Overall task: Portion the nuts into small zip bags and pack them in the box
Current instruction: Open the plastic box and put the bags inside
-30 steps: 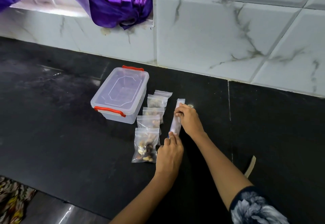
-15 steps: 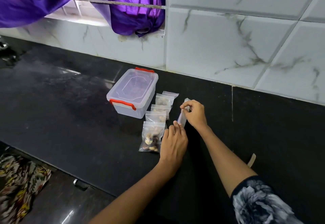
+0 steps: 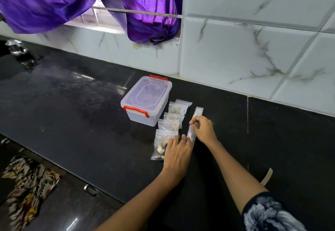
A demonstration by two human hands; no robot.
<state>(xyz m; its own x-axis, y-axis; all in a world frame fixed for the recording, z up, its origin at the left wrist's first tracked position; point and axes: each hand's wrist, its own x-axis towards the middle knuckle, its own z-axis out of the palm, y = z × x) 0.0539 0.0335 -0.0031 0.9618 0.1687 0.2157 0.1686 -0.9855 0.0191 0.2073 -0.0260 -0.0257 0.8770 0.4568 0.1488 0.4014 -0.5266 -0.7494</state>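
Note:
A clear plastic box with red latches stands lidded on the black counter. To its right lies a row of several small zip bags holding nuts; the nearest nut bag is the fullest. Right of the row is a long narrow clear packet lying lengthways. My right hand pinches the packet near its middle. My left hand lies flat with straight fingers, fingertips pressing the packet's near end and partly covering the nearest nut bag.
The black counter runs to a marble-tiled wall behind. Purple cloth hangs over a window grille at the upper left. A metal object sits far left. A beige strip lies at the right.
The view has shifted, showing more of the counter's left side. My right hand has slid a little along the packet; the left hand stays on its near end.

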